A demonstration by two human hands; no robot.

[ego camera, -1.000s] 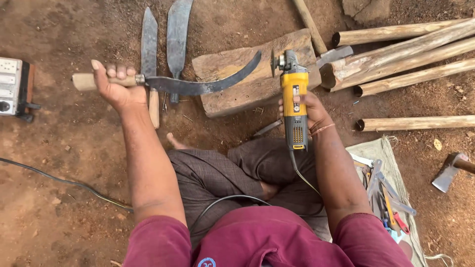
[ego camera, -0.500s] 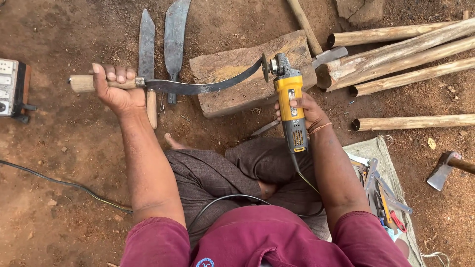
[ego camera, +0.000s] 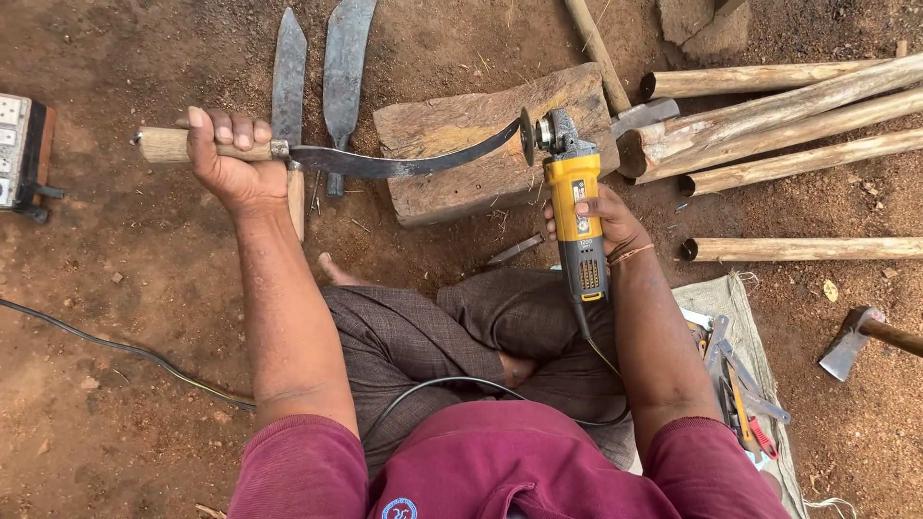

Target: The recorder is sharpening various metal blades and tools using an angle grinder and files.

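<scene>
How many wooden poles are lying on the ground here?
6, maybe more beyond the frame. Four poles are stacked at upper right, a fifth pole lies alone below them, and a slanted pole rests behind the wood block.

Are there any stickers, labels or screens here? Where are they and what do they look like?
Label on the angle grinder: small pale strip on its yellow body, above the right hand.
Round badge: blue and white, on the maroon shirt, bottom edge.
Socket box: white face, orange side, far left.
No screens.
</scene>
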